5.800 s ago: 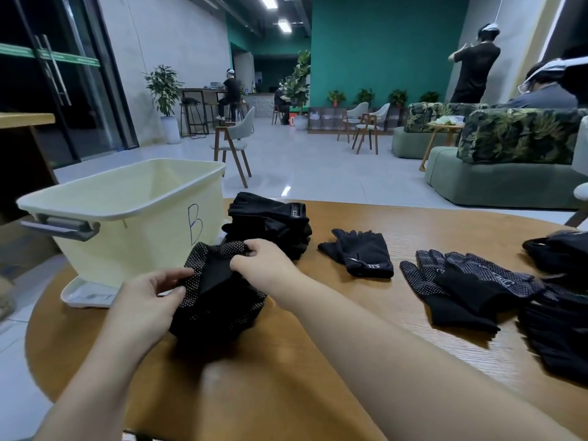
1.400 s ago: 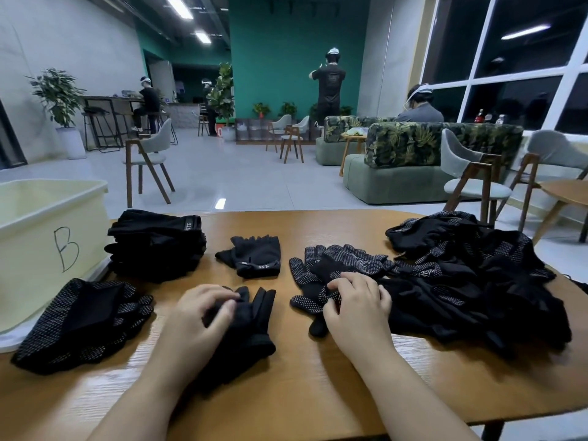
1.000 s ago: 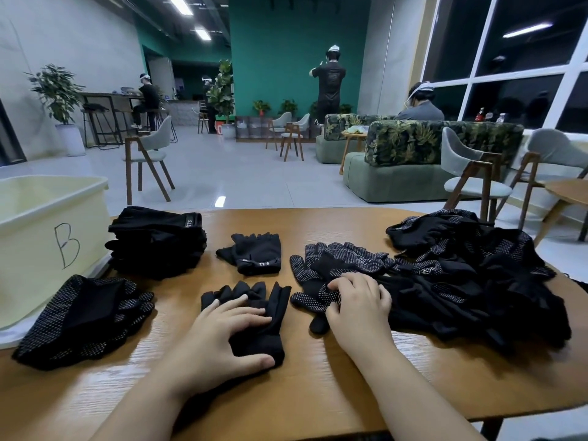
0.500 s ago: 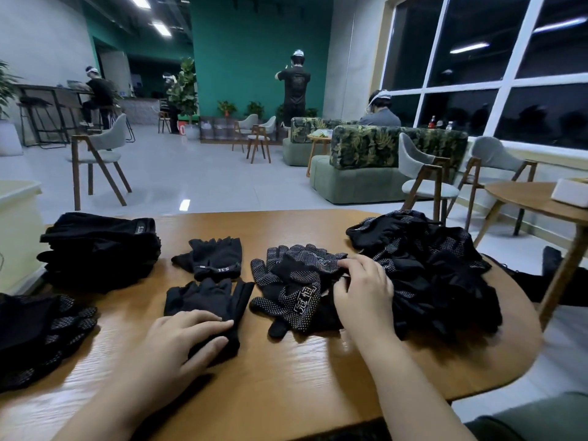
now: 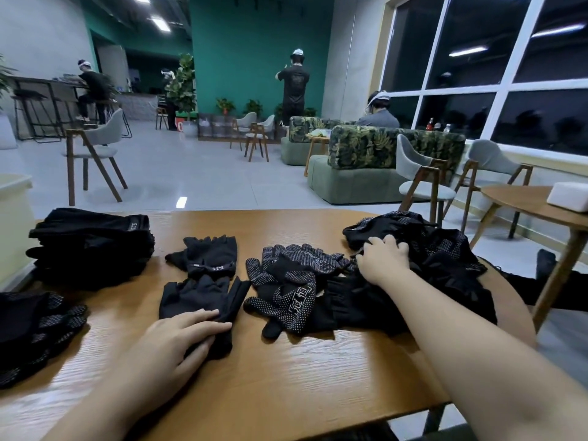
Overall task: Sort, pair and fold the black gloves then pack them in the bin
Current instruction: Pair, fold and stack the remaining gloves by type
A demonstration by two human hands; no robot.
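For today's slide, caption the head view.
Left hand flattens a plain glove; right hand digs into the unsorted pile.

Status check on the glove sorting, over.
Left hand flat on plain fingerless glove. Right hand digging into unsorted glove pile. Dotted gloves lie between; folded stack waits beside bin. Nothing blocking.

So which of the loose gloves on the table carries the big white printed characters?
The dotted glove in the middle, right of the left hand. The plain glove under that hand has no print, and the small one behind shows only a thin cuff label.
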